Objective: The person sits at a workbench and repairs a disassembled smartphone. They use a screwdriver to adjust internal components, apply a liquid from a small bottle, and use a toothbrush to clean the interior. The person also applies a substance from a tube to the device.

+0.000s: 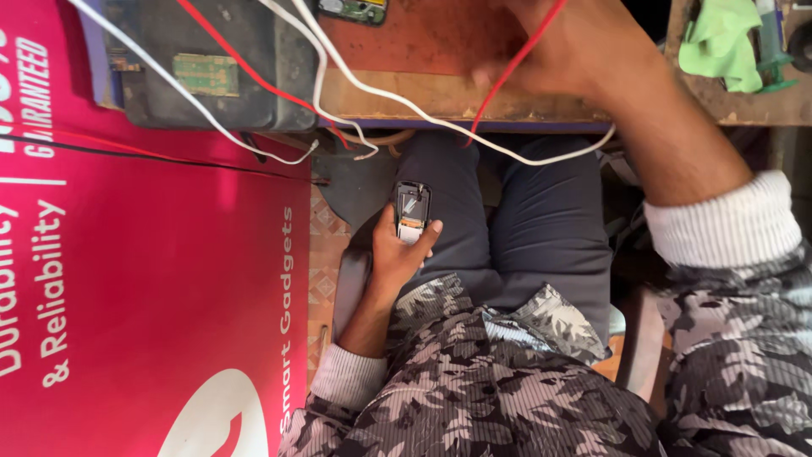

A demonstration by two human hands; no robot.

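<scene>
My left hand [396, 254] rests on my left thigh and grips a small opened mobile phone [412, 211], its back cover off and the inner parts showing. My right hand [568, 46] reaches up onto the wooden workbench [423, 97], blurred, with a red wire [516, 63] running under its fingers; I cannot tell whether it pinches the wire. White wires [397, 97] trail across the bench edge and hang over my lap.
A dark grey device [211, 63] with a green circuit board [205, 74] sits at the bench's left. Another circuit board [355, 8] lies at the top edge. A green cloth [723, 42] lies at the far right. A big pink banner [152, 279] fills the left.
</scene>
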